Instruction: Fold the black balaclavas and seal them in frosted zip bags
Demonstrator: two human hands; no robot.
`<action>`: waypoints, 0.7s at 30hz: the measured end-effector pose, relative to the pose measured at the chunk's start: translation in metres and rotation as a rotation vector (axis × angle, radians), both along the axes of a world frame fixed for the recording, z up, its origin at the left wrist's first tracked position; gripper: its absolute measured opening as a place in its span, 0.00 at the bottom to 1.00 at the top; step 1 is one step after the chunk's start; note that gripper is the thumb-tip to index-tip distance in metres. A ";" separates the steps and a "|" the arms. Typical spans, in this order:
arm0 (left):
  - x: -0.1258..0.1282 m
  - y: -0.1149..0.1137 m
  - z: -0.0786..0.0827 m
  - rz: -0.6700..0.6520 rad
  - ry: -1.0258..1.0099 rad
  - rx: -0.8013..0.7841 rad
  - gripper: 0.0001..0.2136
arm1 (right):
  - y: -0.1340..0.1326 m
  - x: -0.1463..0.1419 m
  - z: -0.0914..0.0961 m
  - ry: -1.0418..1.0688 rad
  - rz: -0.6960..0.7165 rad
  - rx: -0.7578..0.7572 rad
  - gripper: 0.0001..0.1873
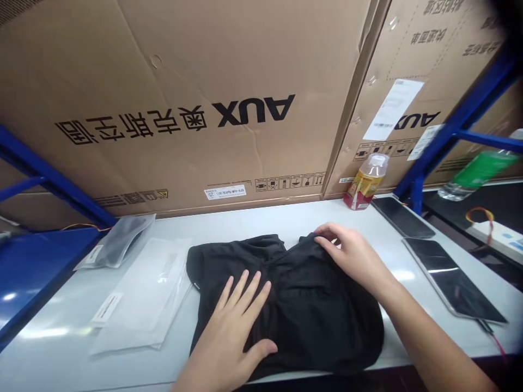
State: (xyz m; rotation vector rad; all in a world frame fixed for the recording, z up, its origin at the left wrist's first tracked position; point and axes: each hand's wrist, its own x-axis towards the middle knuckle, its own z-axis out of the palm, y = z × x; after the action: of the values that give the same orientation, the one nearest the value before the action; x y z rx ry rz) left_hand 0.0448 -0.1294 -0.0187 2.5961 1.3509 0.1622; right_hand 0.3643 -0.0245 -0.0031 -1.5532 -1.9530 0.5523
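A black garment (322, 305) of smooth cloth, which looks like a bra top with a gathered middle and a V-shaped dip at its far edge, lies spread on the white table. My left hand (241, 321) rests flat on its left half, fingers spread and holding nothing. At the garment's far right edge, my right hand (341, 247) pinches the cloth between thumb and fingers. Left of the garment are frosted plastic bags (143, 294) with white labels; one dark-tinted bag (122, 239) lies behind them.
Large AUX cartons (183, 65) stand behind the white table (229, 218). A drink bottle (365, 182) stands at the back right, near two dark phone-like devices (453, 280). Blue metal frames (53, 182) flank both sides. A green-labelled bottle (478, 169) is far right.
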 end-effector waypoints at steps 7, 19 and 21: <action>-0.048 0.013 0.012 0.134 -0.061 0.202 0.25 | -0.063 0.012 0.033 -0.098 0.468 -0.135 0.08; -0.072 0.088 0.051 0.275 0.137 0.282 0.13 | 0.039 -0.091 0.025 -0.392 0.450 0.209 0.07; -0.074 0.069 0.049 0.223 0.105 0.351 0.13 | 0.023 -0.082 0.024 -0.409 0.444 0.252 0.09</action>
State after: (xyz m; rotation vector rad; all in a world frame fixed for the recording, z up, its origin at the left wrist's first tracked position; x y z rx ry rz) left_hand -0.0295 -0.0599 0.0301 2.7544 1.7928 0.3287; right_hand 0.2826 -0.0013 0.0205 -1.1396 -2.5908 0.1478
